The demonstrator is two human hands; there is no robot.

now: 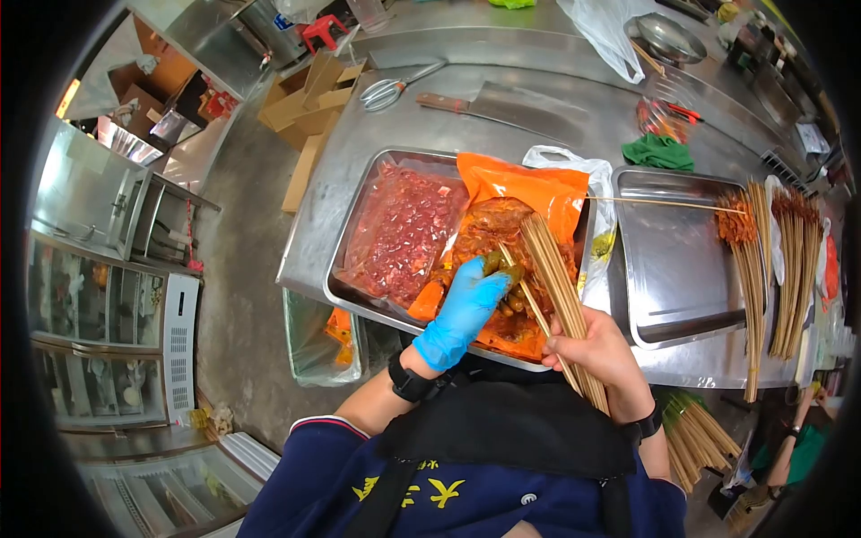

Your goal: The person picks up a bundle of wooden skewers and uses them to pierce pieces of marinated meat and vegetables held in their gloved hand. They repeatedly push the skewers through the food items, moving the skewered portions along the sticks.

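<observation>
One marinated meat piece (504, 269), pinched in fingertips of gloved left hand (466, 309), over orange bag (516, 190) in steel tray (352, 235), touching single skewer (531, 300). Bare right hand (603, 351) clenched round skewer bundle (560, 269). Likely hazards: slick meat slipping from pinch, skewer point jabbing glove

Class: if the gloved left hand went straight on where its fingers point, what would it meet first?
Probably the skewer bundle in the right hand, just beyond the meat the left hand pinches; depth unclear.
</observation>
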